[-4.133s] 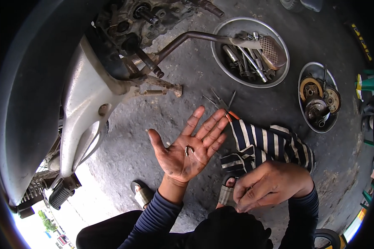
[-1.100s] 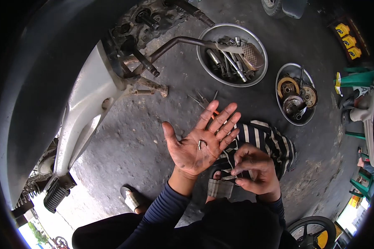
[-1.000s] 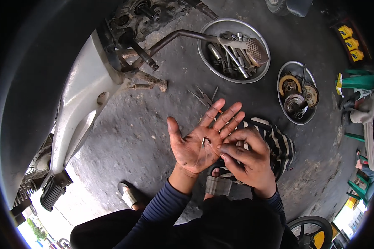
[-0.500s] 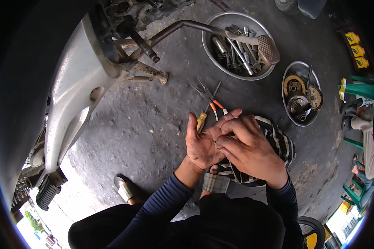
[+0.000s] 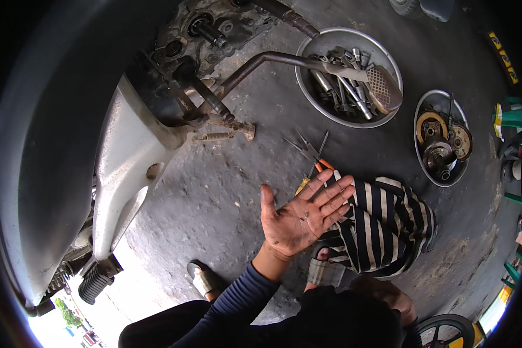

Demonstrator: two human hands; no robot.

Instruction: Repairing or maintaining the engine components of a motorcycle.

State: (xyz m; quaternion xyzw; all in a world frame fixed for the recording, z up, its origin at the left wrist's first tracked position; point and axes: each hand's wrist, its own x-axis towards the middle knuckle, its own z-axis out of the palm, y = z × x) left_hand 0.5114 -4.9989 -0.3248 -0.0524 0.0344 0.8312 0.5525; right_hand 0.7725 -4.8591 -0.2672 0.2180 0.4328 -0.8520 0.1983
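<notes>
Tiny metal clip (image 5: 305, 217) — flat on greasy left hand (image 5: 298, 217).

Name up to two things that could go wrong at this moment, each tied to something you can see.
The left hand lies open and flat with small metal pieces loose on the palm; a tilt could roll them onto the grey concrete floor, where they would be hard to spot. Pliers lie just beyond the fingertips, easy to knock.
</notes>
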